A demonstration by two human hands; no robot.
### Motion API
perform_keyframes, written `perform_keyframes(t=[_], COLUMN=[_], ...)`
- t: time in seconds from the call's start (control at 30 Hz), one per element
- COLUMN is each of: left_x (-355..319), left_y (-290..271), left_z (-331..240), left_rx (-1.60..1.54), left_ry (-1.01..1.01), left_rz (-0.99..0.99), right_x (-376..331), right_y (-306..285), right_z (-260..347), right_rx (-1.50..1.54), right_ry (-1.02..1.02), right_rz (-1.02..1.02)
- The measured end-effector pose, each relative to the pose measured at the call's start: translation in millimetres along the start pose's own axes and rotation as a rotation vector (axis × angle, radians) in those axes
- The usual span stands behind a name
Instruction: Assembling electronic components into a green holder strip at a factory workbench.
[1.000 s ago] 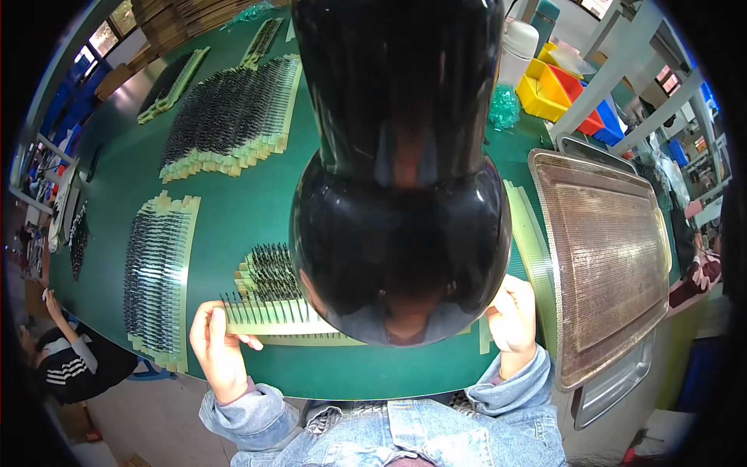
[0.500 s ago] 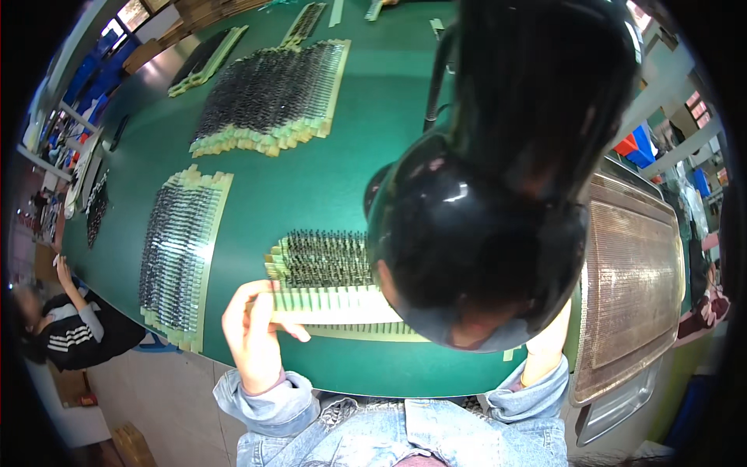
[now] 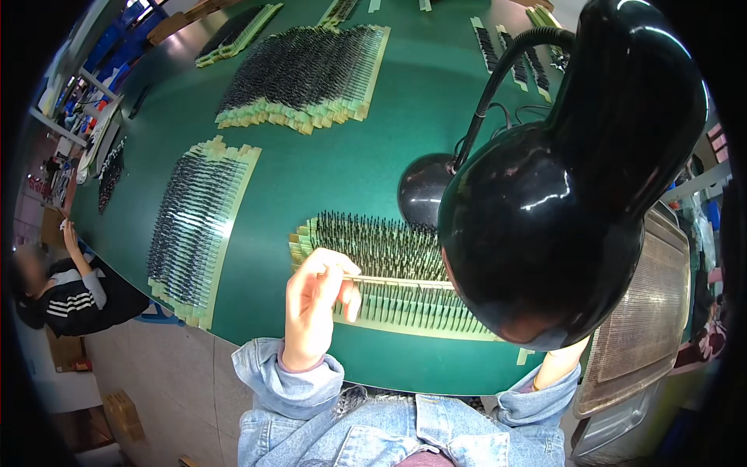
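The left hand [image 3: 317,307] has its thumb and fingers closed on one end of a thin pale strip [image 3: 405,281], which runs to the right over a pile of pale green strips with black pins [image 3: 373,241] and then passes behind the black lamp [image 3: 545,226]. The right wrist [image 3: 562,363] shows below the lamp, but the hand beyond it is hidden, so I cannot tell whether its fingers are apart or together. At the right side of the green table [image 3: 327,179] is a wide brown ribbed tray [image 3: 642,303], partly behind the lamp; it covers most of a metal tray [image 3: 622,420], whose inside I cannot make out. Two more groups of pinned strips lie on the table, one at the left [image 3: 198,233] and one farther back [image 3: 307,78].
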State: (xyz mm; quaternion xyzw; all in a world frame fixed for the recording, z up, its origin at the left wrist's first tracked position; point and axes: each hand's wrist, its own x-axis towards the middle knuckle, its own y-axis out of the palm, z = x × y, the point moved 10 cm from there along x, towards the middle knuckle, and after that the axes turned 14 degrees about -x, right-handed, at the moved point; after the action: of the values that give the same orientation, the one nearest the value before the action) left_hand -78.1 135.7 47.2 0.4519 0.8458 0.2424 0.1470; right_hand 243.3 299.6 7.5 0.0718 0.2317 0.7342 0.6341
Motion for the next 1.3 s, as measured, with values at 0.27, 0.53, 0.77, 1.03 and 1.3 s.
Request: perform_keyframes(t=[0.27,0.53,0.77,1.03,1.3], left_x=[4.1,3.2,6.3,8.0,-32.2], left_y=[22.2,16.3,16.7,3.0,85.8], left_z=[-6.4,-9.4,-16.0,-12.5,-63.0], left_rx=[-0.098,0.031,0.071,-0.016,1.292], left_ry=[0.032,0.099,0.149,0.198,0.817], left_rz=[0.071,-0.038,0.006,-0.130,0.081], right_x=[1.7,2.7,0.1,-7.8,-4.8], right_y=[-6.9,-5.9,-7.8,4.8,13.0], right_z=[5.5,4.2,1.8,4.5,13.1], right_rx=[0.192,0.255,0.067,-0.055,-0.233], right_ry=[-0.093,-0.075,-0.081,-0.095,-0.142], right_rz=[-0.042,0.005,-0.003,0.010,0.051])
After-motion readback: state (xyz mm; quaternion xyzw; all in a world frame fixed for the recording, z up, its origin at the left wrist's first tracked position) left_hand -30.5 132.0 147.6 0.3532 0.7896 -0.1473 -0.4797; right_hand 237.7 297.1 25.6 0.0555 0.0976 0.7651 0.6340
